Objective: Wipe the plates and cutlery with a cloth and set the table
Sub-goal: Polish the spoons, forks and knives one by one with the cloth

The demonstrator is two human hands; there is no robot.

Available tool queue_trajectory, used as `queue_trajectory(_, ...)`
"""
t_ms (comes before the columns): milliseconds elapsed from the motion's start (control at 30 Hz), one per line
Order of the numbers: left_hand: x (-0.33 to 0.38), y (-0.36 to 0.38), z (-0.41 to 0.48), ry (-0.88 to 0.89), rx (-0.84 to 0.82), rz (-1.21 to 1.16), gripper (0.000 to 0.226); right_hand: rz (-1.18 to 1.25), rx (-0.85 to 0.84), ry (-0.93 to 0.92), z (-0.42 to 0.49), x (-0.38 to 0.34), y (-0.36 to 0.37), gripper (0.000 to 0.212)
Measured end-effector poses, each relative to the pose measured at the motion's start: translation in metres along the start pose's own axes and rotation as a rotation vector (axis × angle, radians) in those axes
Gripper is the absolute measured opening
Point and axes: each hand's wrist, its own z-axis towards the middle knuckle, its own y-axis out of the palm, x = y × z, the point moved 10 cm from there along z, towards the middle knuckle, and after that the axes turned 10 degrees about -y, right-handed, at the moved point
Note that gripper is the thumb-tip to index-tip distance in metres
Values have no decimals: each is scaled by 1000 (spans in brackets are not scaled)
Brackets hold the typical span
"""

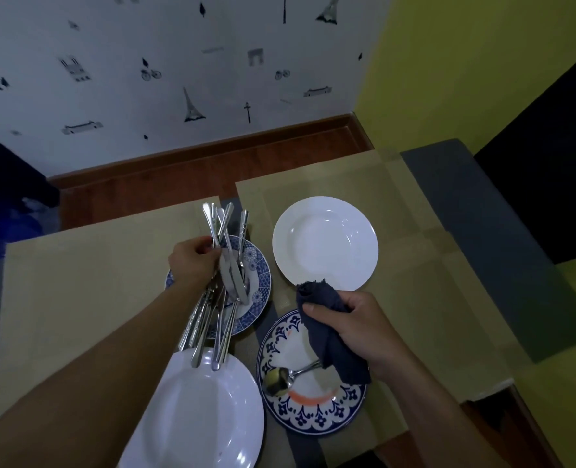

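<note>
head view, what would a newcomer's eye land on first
Likely the bundle of cutlery fanning out of the left hand above a blue patterned plate. Next, the dark cloth gripped by the right hand over a flowered plate holding a spoon. A far white plate and a near white plate flank them.

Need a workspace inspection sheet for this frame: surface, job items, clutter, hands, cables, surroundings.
Surface: tan sheets cover the table; a grey strip is exposed at the far right.
Job's things: far white plate; near white plate; blue patterned plate beneath the cutlery bundle; floral-rimmed plate with a spoon lying on it; dark cloth.
Clutter: nothing seen.
Hands: left hand grips the cutlery bundle over the blue patterned plate; right hand grips the dark cloth over the floral-rimmed plate.
Cables: nothing seen.
Surroundings: printed wallpaper, yellow wall, wooden floor.
</note>
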Motion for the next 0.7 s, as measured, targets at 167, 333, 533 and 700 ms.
queue_trajectory(167,6,1,-7,45,-22,57,38,35,38,-10,-5,-2,-6,8)
queue_trajectory(333,16,2,-32,141,-76,61,28,39,123,-43,-13,-3,-18,15)
queue_trajectory(533,22,37,-89,303,-237,165,25,4,253,-141,-34,-4,-40,23)
queue_trajectory(700,10,93,-157,450,-473,355,24,13,353,-154,-58,7,-57,6)
